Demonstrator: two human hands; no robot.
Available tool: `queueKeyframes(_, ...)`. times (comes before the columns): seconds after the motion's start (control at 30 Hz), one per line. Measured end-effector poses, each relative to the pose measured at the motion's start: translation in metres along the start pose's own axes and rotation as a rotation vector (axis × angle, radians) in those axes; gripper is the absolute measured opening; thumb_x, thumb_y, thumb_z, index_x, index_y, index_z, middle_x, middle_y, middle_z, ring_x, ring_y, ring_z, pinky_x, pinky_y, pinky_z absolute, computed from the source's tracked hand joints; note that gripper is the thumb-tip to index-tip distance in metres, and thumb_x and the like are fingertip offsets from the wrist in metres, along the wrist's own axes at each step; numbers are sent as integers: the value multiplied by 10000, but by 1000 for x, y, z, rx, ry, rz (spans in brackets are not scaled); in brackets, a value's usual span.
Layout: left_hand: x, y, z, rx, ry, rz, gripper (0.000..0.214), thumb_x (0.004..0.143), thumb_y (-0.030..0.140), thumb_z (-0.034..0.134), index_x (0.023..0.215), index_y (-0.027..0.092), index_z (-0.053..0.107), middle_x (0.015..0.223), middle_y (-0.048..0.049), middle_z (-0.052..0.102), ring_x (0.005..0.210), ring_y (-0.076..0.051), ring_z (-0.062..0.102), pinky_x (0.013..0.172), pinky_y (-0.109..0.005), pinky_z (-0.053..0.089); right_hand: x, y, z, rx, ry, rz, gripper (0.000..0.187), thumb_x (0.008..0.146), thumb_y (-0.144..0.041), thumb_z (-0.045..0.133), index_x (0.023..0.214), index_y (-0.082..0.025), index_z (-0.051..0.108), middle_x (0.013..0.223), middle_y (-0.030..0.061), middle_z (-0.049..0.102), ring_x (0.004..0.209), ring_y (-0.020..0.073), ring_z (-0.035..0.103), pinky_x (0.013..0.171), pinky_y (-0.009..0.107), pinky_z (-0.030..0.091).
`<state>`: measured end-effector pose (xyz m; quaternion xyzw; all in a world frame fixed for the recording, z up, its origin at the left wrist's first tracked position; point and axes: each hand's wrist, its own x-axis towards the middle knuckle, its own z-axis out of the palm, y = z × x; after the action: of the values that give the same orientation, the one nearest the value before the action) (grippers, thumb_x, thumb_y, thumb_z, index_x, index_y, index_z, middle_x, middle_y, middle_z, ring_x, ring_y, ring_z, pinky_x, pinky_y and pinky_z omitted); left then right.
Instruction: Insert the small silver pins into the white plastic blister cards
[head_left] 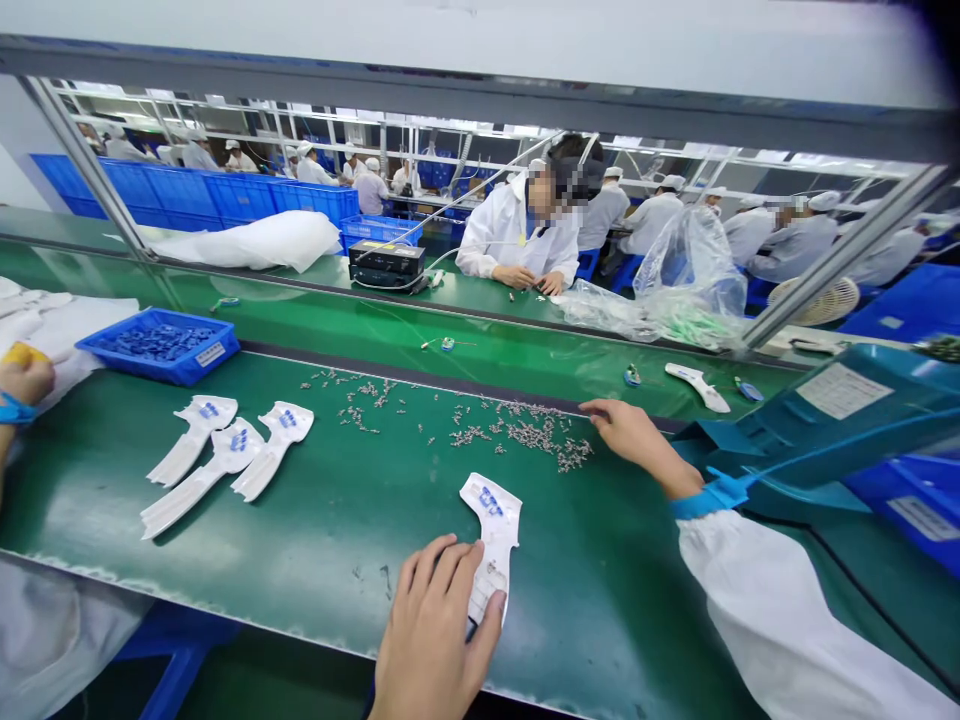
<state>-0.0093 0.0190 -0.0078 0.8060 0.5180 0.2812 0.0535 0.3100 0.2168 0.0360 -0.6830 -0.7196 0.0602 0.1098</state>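
My left hand lies at the near edge of the green table with its fingers curled on the lower end of a white plastic part that has blue inserts. My right hand reaches forward to the right end of a scatter of small metal screws. Its fingers point into the pile, bent together; whether they pinch a screw I cannot make out.
Three more white parts lie to the left. A blue tray of small blue pieces stands at the far left, beside another person's hand. A teal bin sits at right. Workers in white sit behind the conveyor.
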Motion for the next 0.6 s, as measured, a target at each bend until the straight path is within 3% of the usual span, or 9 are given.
queueKeyframes(0.13, 1, -1, 0, 37, 26, 32, 352, 937, 275, 581, 1282, 208, 569, 1183, -36, 703, 1160, -259, 609, 919, -400, 491, 12, 10, 9, 41, -59, -34, 294, 919, -247, 511, 1097, -174, 734, 1091, 83, 760, 986, 238, 692, 836, 298, 494)
queueKeyframes(0.33, 0, 2, 8, 76, 71, -27, 327, 944, 285, 564, 1261, 204, 578, 1156, -52, 700, 1139, -265, 610, 915, -414, 486, 12, 2, 19, 47, -73, -19, 203, 862, -182, 539, 890, -160, 739, 908, 88, 767, 834, 220, 689, 710, 278, 465)
queueKeyframes(0.47, 0, 6, 11, 87, 100, -122, 297, 960, 286, 544, 1239, 192, 588, 1149, -77, 687, 1117, -280, 605, 897, -437, 484, -1, -3, 7, 57, -61, -11, 279, 870, -177, 493, 1016, -147, 729, 913, 109, 755, 816, 233, 682, 723, 299, 459)
queueKeyframes(0.6, 2, 7, 0, -14, 42, -115, 296, 956, 282, 544, 1242, 222, 593, 1160, -73, 678, 1124, -279, 595, 900, -428, 492, -34, -27, -6, 132, -116, -70, 297, 911, -284, 466, 1054, -199, 712, 935, 82, 748, 808, 233, 672, 727, 316, 471)
